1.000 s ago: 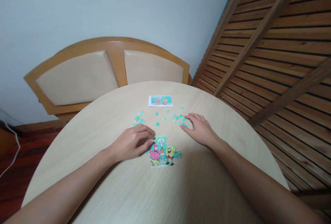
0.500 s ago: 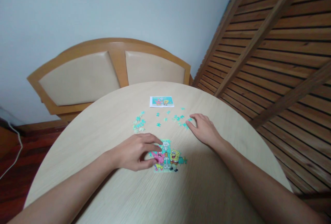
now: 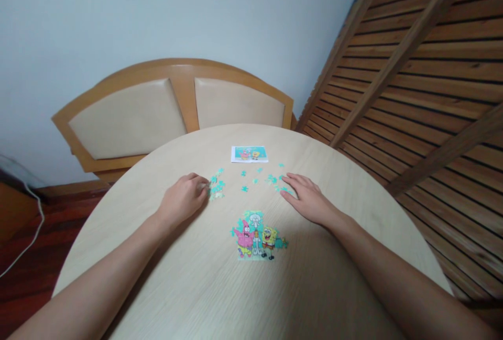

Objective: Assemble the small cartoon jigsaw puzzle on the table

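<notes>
A partly built cartoon jigsaw (image 3: pixel 257 235) lies on the round pale wooden table (image 3: pixel 243 298). My left hand (image 3: pixel 183 199) rests to its upper left, fingers curled, fingertips at a small heap of teal puzzle pieces (image 3: pixel 216 188); whether it grips one is hidden. Flat on the table lies my right hand (image 3: pixel 308 198), fingers stretched out, touching scattered teal pieces (image 3: pixel 275 180). A small reference picture (image 3: pixel 249 154) sits further back.
A wooden bench with two beige padded back panels (image 3: pixel 173 112) stands behind the table against a pale wall. A slatted wooden frame (image 3: pixel 424 67) leans at the right. A white cable (image 3: pixel 29 235) runs over the dark red floor at left.
My left hand has left the built jigsaw and moved up and left to the heap of teal pieces. My right hand has barely shifted among the scattered pieces.
</notes>
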A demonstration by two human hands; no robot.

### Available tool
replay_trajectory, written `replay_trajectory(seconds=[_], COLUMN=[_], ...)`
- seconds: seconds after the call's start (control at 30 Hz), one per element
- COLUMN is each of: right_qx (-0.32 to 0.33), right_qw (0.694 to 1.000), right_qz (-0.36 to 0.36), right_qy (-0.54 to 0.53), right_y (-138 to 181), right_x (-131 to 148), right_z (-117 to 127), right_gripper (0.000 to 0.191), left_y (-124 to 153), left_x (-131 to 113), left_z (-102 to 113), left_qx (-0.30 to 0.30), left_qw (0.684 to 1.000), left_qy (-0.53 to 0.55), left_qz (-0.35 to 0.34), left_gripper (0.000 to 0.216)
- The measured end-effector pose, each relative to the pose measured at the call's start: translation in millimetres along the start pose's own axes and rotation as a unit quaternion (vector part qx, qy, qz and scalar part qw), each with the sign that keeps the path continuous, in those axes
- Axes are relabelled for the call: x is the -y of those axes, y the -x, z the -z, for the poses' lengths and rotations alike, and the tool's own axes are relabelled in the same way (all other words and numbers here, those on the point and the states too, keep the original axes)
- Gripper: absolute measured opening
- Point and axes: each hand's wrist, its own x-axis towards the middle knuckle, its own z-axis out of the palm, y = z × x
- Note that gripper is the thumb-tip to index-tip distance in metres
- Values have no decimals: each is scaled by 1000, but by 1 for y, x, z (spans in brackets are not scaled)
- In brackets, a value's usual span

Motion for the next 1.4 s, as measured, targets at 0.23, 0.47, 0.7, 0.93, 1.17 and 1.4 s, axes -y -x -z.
replay_trajectory(seconds=[0.23,0.47,0.7,0.93,1.17,1.4], right_qx=[2,8,8,5,5,-30], right_qw=[1000,1000,1000,1000,1000,999], right_qz=[0,-1,6,9,2,34], right_qy=[-3,-3,-8,-7,-8,-22], right_y=[0,1,1,1,2,0], right_x=[0,2,2,2,4,2], right_z=[-1,-1,0,0,1,-4], right_gripper=[52,51,51,50,48,44], left_y=[0,-1,2,0,-1,-1], left_x=[-2,-1,-11,-6,-8,-22], left_z=[-11,-13,-13,-22,-28,-28], left_qx=[11,-1,8,3,-19,-29], left_qw=[999,998,993,984,984,980], left_qy=[21,26,48,120,115,124], left_qz=[-45,-49,-104,-130,-137,-150], left_gripper=[29,25,22,13,12,16])
